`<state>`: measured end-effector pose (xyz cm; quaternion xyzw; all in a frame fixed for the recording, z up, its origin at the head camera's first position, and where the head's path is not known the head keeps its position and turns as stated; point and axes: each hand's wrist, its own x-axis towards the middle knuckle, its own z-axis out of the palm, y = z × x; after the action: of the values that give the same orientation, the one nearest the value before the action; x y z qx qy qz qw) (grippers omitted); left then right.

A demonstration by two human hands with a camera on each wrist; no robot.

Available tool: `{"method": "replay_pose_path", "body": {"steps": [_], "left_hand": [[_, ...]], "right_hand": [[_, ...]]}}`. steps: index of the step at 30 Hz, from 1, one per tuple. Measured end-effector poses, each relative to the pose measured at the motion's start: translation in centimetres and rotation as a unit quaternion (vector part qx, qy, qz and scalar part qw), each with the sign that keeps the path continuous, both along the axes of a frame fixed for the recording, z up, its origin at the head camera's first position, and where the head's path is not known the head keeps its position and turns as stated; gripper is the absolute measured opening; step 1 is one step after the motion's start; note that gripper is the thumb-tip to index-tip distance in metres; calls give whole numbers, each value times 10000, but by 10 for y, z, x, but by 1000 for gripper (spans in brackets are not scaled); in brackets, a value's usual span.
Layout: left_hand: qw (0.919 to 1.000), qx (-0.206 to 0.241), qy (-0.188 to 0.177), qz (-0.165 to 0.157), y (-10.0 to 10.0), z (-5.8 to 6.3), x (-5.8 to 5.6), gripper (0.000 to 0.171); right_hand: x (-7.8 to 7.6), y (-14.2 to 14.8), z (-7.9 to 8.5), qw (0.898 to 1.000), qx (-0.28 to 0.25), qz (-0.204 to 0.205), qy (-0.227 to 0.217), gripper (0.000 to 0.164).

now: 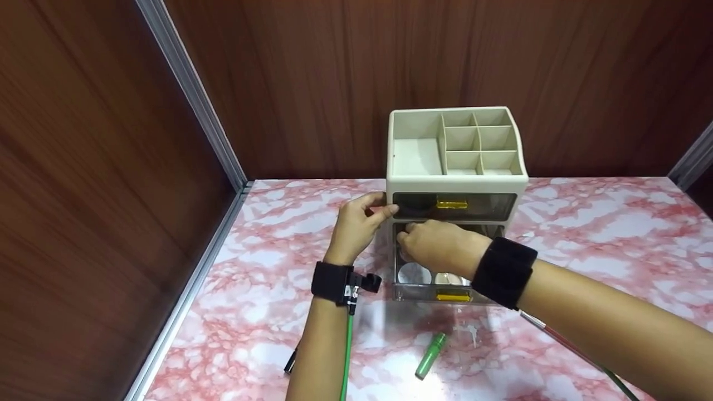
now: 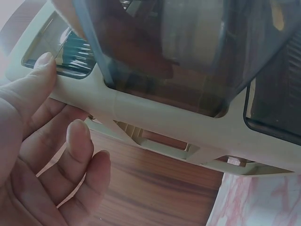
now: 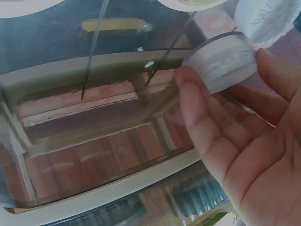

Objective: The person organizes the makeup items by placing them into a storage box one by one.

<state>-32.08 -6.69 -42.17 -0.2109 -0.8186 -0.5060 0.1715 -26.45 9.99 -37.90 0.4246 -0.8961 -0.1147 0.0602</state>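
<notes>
A cream desk organizer (image 1: 457, 179) with two smoky clear drawers stands at the back. Its lower drawer (image 1: 409, 293) is pulled out; the upper drawer (image 1: 415, 207) is closed. My left hand (image 1: 355, 225) holds the organizer's left edge, thumb on the front frame and fingers around the side. Above the lower drawer, my right hand (image 1: 440, 246) pinches a small round clear jar (image 3: 223, 63) between thumb and fingers, tilted in the right wrist view. In the drawer's front sit a round white-topped container (image 1: 414, 273) and a paler round one (image 1: 447, 278), partly covered by my right wrist.
A green tube (image 1: 430, 356) lies on the pink marbled table (image 1: 250, 312) in front of the drawer. Divided compartments (image 1: 462, 139) top the organizer. A wood-grain panel (image 1: 306, 83) rises behind, another at left. Cables run from both wrist straps.
</notes>
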Motion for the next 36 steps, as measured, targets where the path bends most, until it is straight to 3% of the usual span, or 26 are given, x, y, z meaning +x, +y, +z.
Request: {"method": "replay_pose_path", "body": {"steps": [6,18,27,36], "left_hand": [[9999,98,-94,-88,-1,-1,0,32],[10000,35,-17,-80,-2,-2,0,36],[9999,54,0,-106,1,1,0,36],[9999,-6,93,-63,0,0,-2,36]], "right_hand": [[-2,0,-3,9996,34,-170,-239,16],[-6,1,-7,9988,213,-121,-423,16],[-3,6,-2,9987,201,37,-460,15],[0,11,3,9982,125,-107,-575,23]]}}
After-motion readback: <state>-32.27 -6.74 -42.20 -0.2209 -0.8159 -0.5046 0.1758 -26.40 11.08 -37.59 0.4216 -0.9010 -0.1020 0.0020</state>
